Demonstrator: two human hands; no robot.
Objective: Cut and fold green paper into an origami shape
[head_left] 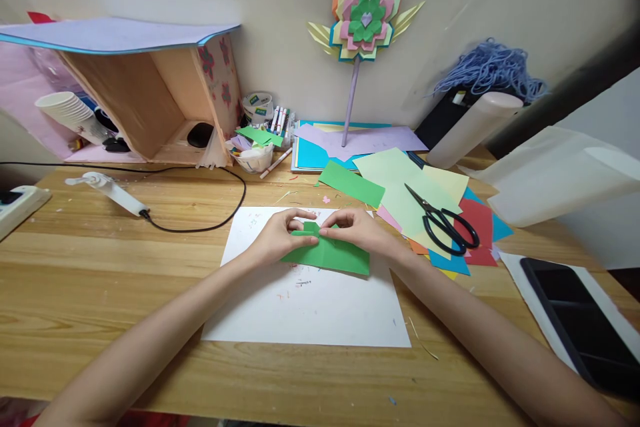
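Note:
A piece of green paper (333, 255) with a crease down its middle lies over a white sheet (320, 313). Its far edge is folded, and a small green flap stands up between my hands. My left hand (283, 235) pinches the folded edge left of the crease. On the other side of it, my right hand (356, 228) pinches the same edge, thumb and forefinger together. The two hands' fingertips nearly meet at the middle. Part of the fold is hidden behind the fingers.
Black-handled scissors (443, 220) lie on coloured paper sheets (400, 180) at right. A green strip (351, 183) is beyond my hands. A paper flower (367, 19) leans on the wall. A phone (580, 320) is at far right; a corded white device (113, 193) and cardboard box (215, 93) are left.

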